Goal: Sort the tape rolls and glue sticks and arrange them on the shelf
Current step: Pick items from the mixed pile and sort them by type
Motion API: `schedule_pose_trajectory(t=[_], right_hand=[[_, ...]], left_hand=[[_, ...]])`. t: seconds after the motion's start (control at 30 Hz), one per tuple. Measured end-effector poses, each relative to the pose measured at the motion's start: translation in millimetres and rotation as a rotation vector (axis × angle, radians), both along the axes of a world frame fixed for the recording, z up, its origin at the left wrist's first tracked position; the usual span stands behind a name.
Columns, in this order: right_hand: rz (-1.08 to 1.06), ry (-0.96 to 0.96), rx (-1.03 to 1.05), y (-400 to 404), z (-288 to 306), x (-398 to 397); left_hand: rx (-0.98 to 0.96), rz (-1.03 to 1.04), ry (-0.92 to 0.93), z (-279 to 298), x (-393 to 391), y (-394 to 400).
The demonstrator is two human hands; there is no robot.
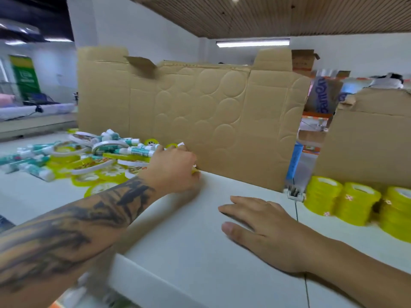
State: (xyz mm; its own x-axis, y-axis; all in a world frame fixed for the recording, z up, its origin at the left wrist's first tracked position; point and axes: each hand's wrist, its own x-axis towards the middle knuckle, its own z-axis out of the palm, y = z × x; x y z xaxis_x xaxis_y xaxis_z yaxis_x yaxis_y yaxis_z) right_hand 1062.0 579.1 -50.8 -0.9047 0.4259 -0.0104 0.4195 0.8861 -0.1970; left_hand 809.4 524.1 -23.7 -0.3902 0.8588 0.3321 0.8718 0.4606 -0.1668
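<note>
Two hands on the white shelf (pixel 200 241): left hand (pixel 175 170) pinching yellow tape (pixel 195 171) at the cardboard (pixel 200 107), right hand (pixel 262 227) spread flat

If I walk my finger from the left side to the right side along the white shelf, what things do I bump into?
Pile of glue sticks and tape rolls → left hand, gripping something yellow → right hand, lying flat on the shelf → stacks of yellow tape rolls.
</note>
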Motion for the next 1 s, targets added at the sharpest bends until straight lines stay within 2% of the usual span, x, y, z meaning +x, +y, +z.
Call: schedule_pose_trajectory(t=[0.27,0.43,0.53,0.7,0.87,1.0], right_hand=[[-0.002,-0.016,0.002,-0.5,0.3,-0.5],[-0.009,0.058,-0.018,-1.4,0.0,2.3],[-0.067,0.197,-0.018,-0.5,-2.2,4.7],[-0.177,0.444,-0.002,4.4,-5.6,5.6],[-0.213,0.661,-0.123,12.4,-10.4,3.6],[-0.148,0.753,-0.247,10.1,-10.1,3.0]], left_hand=[[0.012,0.009,-0.013,-6.0,-6.5,1.2],[0.038,-0.115,-0.107,-9.7,-8.9,0.5],[0.122,-0.312,-0.25,-9.6,-1.6,-3.5],[0.115,-0.422,-0.536,-1.1,19.1,-15.3],[0.081,-0.672,-1.01,1.5,32.9,-22.3],[-0.02,-0.773,-1.145,2.8,33.5,-25.8]])
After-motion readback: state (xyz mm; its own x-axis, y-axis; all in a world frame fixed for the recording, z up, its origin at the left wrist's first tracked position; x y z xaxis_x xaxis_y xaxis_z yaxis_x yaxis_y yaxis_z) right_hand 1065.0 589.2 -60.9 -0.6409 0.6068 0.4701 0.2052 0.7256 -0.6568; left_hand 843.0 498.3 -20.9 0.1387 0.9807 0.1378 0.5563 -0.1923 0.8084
